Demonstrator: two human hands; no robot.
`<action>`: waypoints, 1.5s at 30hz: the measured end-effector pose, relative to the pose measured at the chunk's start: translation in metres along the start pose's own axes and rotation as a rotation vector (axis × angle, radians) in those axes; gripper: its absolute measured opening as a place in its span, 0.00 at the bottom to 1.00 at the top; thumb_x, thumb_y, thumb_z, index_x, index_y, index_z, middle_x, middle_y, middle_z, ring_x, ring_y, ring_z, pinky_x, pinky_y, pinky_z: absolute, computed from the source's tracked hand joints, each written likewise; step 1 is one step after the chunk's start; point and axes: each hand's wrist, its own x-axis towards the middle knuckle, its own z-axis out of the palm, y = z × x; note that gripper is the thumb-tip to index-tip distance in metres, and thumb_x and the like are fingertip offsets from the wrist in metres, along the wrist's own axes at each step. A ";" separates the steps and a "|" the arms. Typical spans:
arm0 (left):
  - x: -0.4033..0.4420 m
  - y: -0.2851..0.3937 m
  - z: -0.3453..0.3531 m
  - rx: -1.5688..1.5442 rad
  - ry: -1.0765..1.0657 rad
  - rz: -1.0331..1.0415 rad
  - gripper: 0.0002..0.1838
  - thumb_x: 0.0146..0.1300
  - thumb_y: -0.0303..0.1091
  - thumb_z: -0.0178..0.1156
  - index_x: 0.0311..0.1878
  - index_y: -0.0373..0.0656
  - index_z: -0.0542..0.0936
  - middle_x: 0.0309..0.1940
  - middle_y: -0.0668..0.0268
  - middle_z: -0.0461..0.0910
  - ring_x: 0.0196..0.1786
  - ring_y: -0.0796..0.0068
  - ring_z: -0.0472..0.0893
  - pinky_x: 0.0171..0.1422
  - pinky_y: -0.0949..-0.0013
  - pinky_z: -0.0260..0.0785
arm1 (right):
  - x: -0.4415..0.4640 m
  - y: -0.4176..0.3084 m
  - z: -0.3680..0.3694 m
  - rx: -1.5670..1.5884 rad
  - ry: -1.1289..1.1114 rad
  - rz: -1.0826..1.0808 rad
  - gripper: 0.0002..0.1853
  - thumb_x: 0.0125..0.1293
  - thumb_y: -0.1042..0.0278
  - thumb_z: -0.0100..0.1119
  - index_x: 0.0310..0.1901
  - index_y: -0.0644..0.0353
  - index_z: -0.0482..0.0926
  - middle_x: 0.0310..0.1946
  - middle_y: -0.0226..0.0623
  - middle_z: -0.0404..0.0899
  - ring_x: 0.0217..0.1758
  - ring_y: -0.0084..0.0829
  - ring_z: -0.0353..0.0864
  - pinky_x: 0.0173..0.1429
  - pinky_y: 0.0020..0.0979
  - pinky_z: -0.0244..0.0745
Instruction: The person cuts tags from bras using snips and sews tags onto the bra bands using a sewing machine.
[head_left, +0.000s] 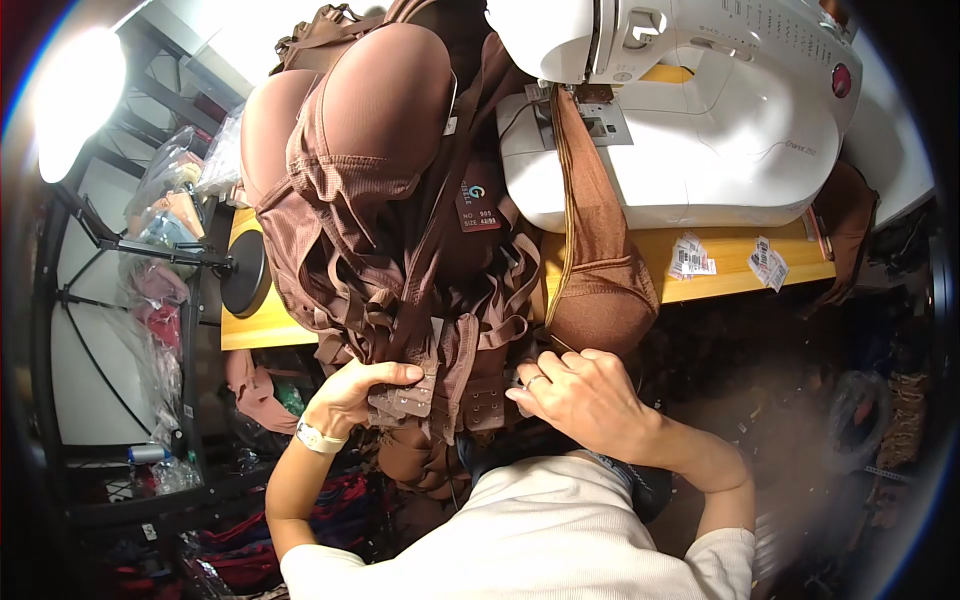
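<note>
A pile of brown bras [380,110] lies on the table and hangs over its front edge, with a dark size tag [478,206] on it. My left hand [350,392] is closed on the hook-and-eye end of a bra band [408,398], thumb on top. My right hand [590,402] is closed in a pinch to the right of the hanging bands; what sits between its fingertips is mostly hidden. Just above it, a lighter brown bra [605,300] hangs from the needle area of the white sewing machine [680,160], its strap under the presser foot.
Paper labels [692,257] lie on the yellow wooden table [740,278] before the machine. To the left are a round black lamp base [247,273], a bright lamp [82,105] and a black rack with plastic bags [165,235]. Another brown bra [850,225] hangs at the right end.
</note>
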 end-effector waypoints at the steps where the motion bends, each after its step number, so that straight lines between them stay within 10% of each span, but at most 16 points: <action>1: 0.000 0.001 -0.001 -0.015 -0.015 -0.025 0.11 0.49 0.20 0.60 0.38 0.30 0.81 0.32 0.57 0.83 0.32 0.67 0.84 0.40 0.68 0.79 | 0.001 -0.001 0.002 -0.005 0.011 0.005 0.12 0.61 0.56 0.58 0.30 0.57 0.78 0.22 0.29 0.74 0.25 0.26 0.77 0.30 0.26 0.70; 45: 0.006 -0.005 -0.010 -0.024 0.038 -0.059 0.10 0.50 0.22 0.61 0.37 0.31 0.81 0.31 0.57 0.83 0.31 0.65 0.84 0.39 0.65 0.79 | -0.001 -0.015 -0.010 0.217 0.254 0.333 0.19 0.59 0.48 0.61 0.35 0.59 0.79 0.20 0.31 0.75 0.15 0.26 0.75 0.19 0.26 0.71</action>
